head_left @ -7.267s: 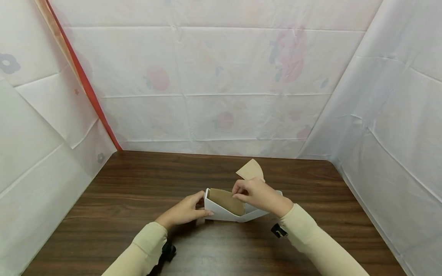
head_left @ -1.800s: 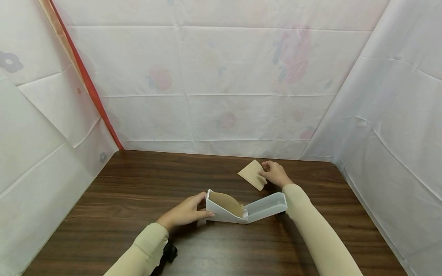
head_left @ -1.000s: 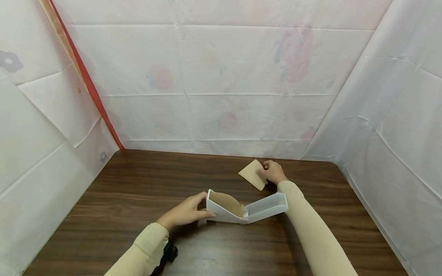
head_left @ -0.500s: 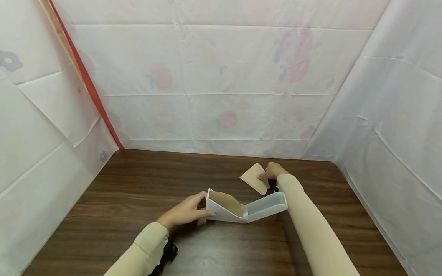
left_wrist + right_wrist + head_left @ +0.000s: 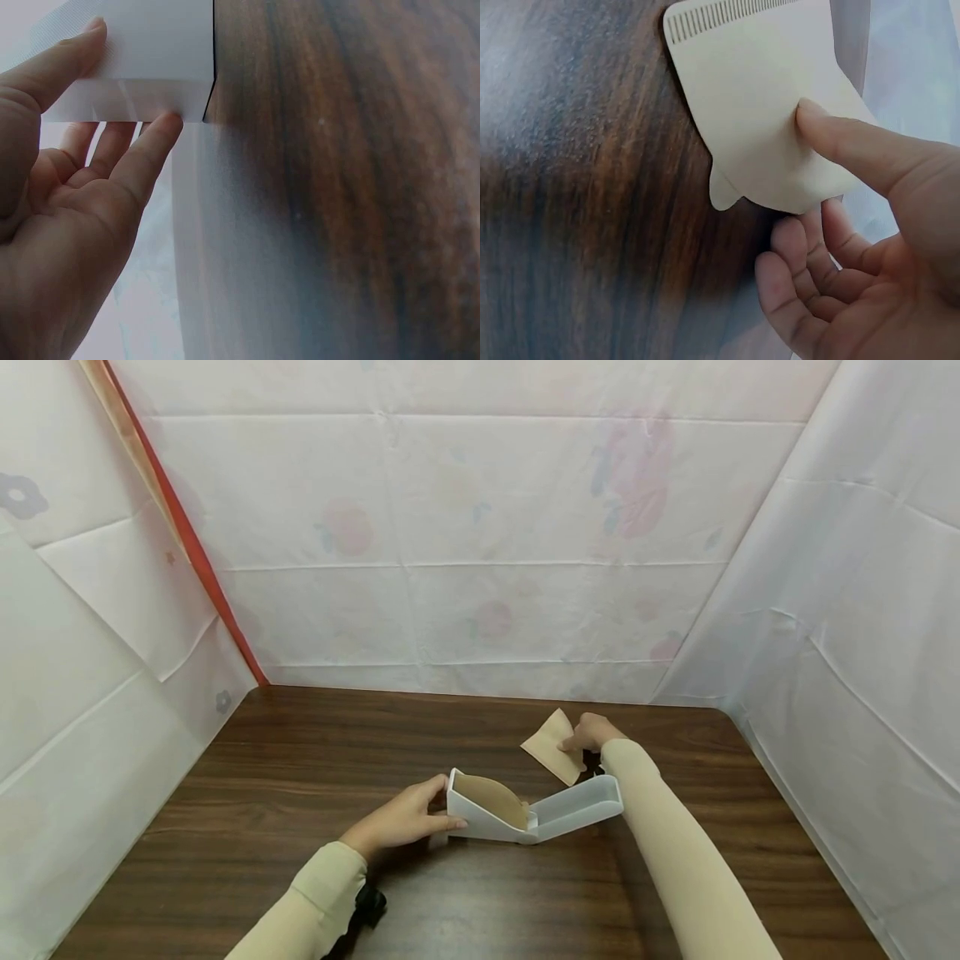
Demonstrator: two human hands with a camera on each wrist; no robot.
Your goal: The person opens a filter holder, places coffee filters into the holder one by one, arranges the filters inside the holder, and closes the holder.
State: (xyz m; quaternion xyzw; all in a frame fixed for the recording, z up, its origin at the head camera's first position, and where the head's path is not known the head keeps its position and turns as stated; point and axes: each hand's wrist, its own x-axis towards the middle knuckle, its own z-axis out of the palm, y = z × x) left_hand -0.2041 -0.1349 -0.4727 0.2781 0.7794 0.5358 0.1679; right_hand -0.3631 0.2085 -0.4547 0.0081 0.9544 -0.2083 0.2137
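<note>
A white plastic holder box (image 5: pixel 487 828) lies on the table with its lid (image 5: pixel 577 810) swung out to the right. Brown paper coffee filters (image 5: pixel 491 797) stand inside its left part. My left hand (image 5: pixel 401 817) grips the box's left end, thumb on the near side and fingers at the end, as the left wrist view also shows. Beyond the lid, my right hand (image 5: pixel 592 732) pinches a loose coffee filter (image 5: pixel 551 750) at its rounded edge. In the right wrist view the thumb presses on top of the filter (image 5: pixel 757 105), which has a crimped edge, while fingers curl beneath.
The dark wooden table (image 5: pixel 337 735) runs back to a white patterned cloth (image 5: pixel 450 610), with more cloth on both sides. A red strip (image 5: pixel 187 539) runs down the left corner. Dark wrist devices (image 5: pixel 370 906) sit under the sleeves.
My right hand has gone from above the box to the loose filter, which has shifted slightly nearer and now bends under the thumb. The left hand keeps its hold on the box.
</note>
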